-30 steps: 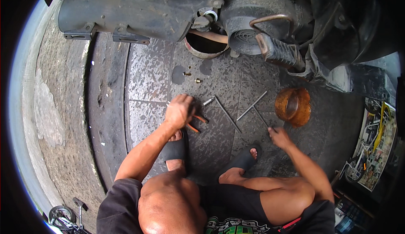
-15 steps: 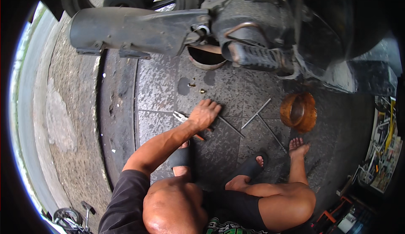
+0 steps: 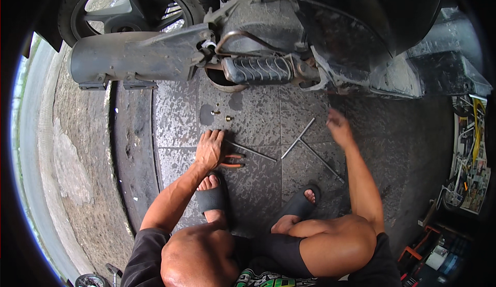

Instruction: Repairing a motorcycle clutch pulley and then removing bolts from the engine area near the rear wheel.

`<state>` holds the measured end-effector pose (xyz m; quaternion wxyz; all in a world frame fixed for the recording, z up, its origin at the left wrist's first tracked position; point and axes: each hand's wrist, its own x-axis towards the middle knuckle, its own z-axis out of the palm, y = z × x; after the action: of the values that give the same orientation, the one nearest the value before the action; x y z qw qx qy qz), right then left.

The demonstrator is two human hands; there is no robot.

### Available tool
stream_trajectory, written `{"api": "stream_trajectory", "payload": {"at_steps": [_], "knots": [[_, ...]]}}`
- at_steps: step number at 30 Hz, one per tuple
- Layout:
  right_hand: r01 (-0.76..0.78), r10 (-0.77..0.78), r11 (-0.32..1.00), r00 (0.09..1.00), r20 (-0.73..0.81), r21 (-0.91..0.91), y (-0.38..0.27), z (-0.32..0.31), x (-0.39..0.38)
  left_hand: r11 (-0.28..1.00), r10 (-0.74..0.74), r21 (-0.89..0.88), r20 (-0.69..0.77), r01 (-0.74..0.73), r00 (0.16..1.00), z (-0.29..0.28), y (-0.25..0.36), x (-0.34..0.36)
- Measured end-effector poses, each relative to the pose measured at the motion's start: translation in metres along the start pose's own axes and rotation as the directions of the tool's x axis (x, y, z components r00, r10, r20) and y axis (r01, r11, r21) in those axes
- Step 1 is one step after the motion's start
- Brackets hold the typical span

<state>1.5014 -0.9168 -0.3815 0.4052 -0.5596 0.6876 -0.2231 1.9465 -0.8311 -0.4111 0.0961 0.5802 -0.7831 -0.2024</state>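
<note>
My left hand (image 3: 210, 150) lies on the tiled floor with its fingers stretched out over one end of a thin metal rod (image 3: 253, 151). Beneath its wrist side, orange-handled pliers (image 3: 232, 165) stick out, their jaws hidden. Just beyond the fingertips lies a brass bolt (image 3: 229, 118), with small brass bits (image 3: 214, 112) beside it. My right hand (image 3: 338, 126) is raised near the underside of the motorbike, its fingers smeared by motion. A T-shaped metal wrench (image 3: 321, 159) rests on the floor between my hands, nearer the right.
Across the top stands a motorbike with its exhaust silencer (image 3: 139, 54), ribbed footrest (image 3: 261, 70) and wheel (image 3: 129, 8). A round pan (image 3: 227, 86) sits partly hidden beneath it. Dark wet spots (image 3: 235, 101) mark the tiles. Tools and boxes (image 3: 439, 256) crowd the right edge.
My right hand has gone from beside my foot up toward the motorbike. The brown bowl at the right is out of sight. My left hand stays by the pliers; the view has shifted.
</note>
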Motion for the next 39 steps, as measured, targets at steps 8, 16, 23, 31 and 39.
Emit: {"api": "stream_trajectory", "payload": {"at_steps": [8, 16, 23, 31, 39], "knots": [[0.213, -0.253, 0.664, 0.966, 0.053, -0.717, 0.024, 0.075, -0.098, 0.992, -0.115, -0.074, -0.145, 0.105, 0.983, -0.020, -0.025, -0.017], [0.025, -0.080, 0.924, 0.988, -0.129, -0.381, -0.013, -0.018, -0.156, 0.984, -0.159, -0.089, -0.052, 0.154, 0.986, -0.101, -0.005, -0.031], [0.114, -0.010, 0.964, 0.919, -0.394, 0.241, -0.201, -0.135, -0.257, 0.662, -0.659, -0.234, 0.270, 0.712, 0.702, -0.240, 0.024, -0.216], [-0.516, 0.527, 0.833, 0.850, -0.005, 0.202, -0.513, -0.138, -0.291, -0.128, -0.937, -0.167, 0.344, 0.978, -0.064, -0.415, 0.077, -0.506], [-0.675, 0.663, 0.737, 0.706, 0.249, -0.048, -0.572, 0.059, -0.304, -0.404, -0.915, -0.584, 0.263, 0.704, -0.306, -0.513, -0.206, -0.598]]}}
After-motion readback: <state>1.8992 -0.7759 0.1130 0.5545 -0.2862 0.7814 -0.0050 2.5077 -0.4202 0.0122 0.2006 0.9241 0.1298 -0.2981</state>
